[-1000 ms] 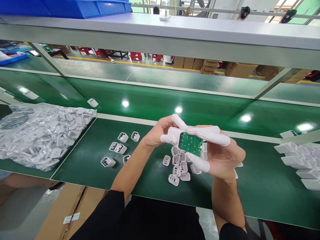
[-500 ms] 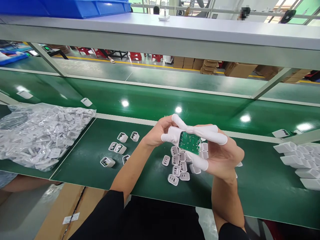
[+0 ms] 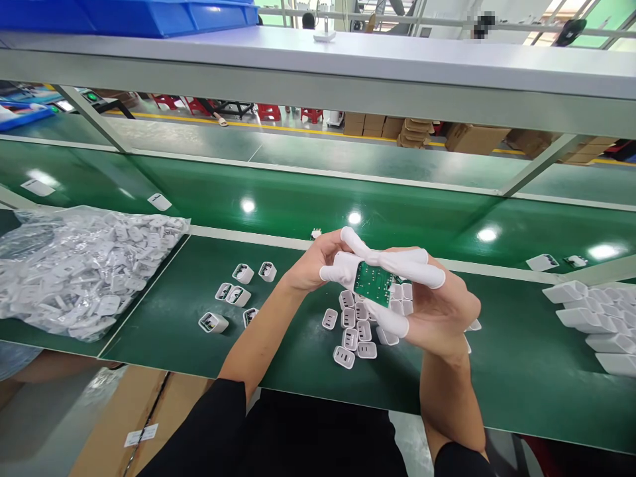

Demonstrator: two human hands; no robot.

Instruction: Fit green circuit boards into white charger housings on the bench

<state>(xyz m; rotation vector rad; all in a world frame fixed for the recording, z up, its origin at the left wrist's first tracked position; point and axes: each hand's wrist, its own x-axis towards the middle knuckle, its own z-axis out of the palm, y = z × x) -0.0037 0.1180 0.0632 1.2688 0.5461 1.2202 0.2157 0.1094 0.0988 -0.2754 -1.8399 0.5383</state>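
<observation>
White finger cots cover the fingertips of both my hands. Between them, above the bench, is a green circuit board, its flat soldered face toward me. My left hand is closed at the board's left edge; a white shape there may be a finger cot or a casing. My right hand pinches the board from the right, its fingers along the top and thumb below. Under the hands, several white charger housings with slotted ends stand grouped on the green bench, partly hidden by my right hand.
Left of my left arm stand several white housings with parts inside. A clear bag of white pieces lies farther left. Stacked white housings are at right. Behind runs a green belt carrying small parts, below a shelf.
Parts on the green belt have shifted left, and a small part now shows just behind my left hand. My right hand and the board have moved slightly left; the left hand stays nearly still.
</observation>
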